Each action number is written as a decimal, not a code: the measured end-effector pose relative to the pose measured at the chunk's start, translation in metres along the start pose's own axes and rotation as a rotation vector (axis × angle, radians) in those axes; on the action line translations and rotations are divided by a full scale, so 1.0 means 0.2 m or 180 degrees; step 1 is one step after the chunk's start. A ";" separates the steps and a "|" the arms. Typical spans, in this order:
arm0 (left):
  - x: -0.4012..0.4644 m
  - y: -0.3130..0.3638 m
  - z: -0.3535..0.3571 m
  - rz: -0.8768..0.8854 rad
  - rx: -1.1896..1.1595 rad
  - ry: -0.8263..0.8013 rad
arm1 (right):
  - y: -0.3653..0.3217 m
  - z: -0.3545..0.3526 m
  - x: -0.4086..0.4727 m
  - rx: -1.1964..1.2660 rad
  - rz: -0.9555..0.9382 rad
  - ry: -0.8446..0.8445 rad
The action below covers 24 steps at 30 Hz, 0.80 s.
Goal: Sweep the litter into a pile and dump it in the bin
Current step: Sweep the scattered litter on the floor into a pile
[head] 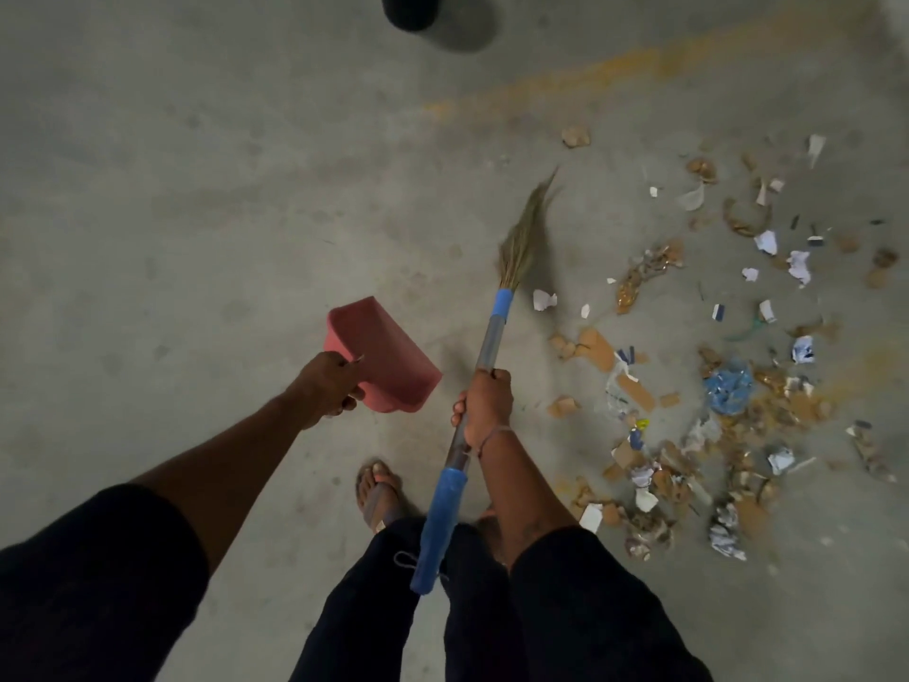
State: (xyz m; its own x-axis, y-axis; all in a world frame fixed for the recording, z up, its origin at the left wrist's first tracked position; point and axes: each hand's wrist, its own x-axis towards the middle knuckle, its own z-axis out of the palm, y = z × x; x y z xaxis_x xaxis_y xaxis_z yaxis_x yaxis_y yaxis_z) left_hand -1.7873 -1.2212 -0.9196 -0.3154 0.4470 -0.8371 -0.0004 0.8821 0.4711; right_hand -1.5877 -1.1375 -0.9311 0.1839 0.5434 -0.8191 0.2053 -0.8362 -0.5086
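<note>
My right hand [484, 403] grips the shaft of a grass broom [492, 337] with blue sleeves; its straw head [524, 238] hangs just above the concrete floor, left of the litter. Scattered litter [713, 376] covers the floor on the right: torn cardboard, crumpled white paper, brown dust and a blue plastic wad [729, 386]. My left hand [329, 381] holds a red dustpan [383, 356] by its rear edge, lifted off the floor to the left of the broom. A dark round bin [410, 9] stands at the top edge, mostly cut off.
Bare grey concrete floor [196, 189] stretches to the left and ahead. A faded yellow-orange stripe [615, 61] crosses the floor at the upper right. My foot in a sandal [378, 489] stands just below the dustpan.
</note>
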 end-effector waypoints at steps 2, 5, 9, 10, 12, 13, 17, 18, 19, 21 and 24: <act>0.02 0.03 -0.04 0.0044 0.0002 -0.0006 | -0.03 0.05 -0.02 0.0077 -0.0060 0.0037; 0.04 0.06 -0.09 0.0093 0.0034 0.0020 | -0.02 0.12 -0.06 0.0170 -0.0195 0.0119; 0.09 0.08 -0.16 0.0103 0.0036 0.0036 | -0.08 0.24 -0.05 -0.0098 -0.0447 0.0135; 0.10 0.09 -0.18 0.0117 0.0032 0.0030 | -0.10 0.27 -0.03 -0.0265 -0.0480 0.0150; 0.14 0.10 -0.22 0.0140 0.0008 0.0031 | -0.17 0.33 0.04 -0.0581 -0.0513 0.0142; 0.16 0.11 -0.23 0.0138 -0.0013 0.0036 | -0.21 0.35 0.07 -0.0704 -0.0509 0.0097; 0.24 0.19 -0.28 0.0134 0.0023 0.0090 | -0.44 0.42 0.24 -0.0985 -0.0441 -0.0121; 0.27 0.21 -0.28 0.0133 0.0035 0.0109 | -0.49 0.43 0.30 -0.1057 -0.0417 -0.0143; 0.30 0.23 -0.29 0.0125 0.0038 0.0124 | -0.54 0.43 0.35 -0.1103 -0.0379 -0.0167; 0.35 0.27 -0.29 0.0114 0.0014 0.0124 | -0.62 0.44 0.46 -0.1049 -0.0215 -0.0184; 0.42 0.34 -0.26 0.0114 -0.0035 0.0063 | -0.73 0.41 0.60 -0.0538 0.0145 -0.0076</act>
State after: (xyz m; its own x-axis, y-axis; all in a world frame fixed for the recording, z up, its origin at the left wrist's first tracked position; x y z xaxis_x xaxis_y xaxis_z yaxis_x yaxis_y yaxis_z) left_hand -1.8641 -1.1306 -0.9437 -0.3341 0.4752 -0.8140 0.0010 0.8638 0.5039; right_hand -1.6752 -0.9577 -0.9768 0.1742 0.5016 -0.8474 0.3564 -0.8343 -0.4206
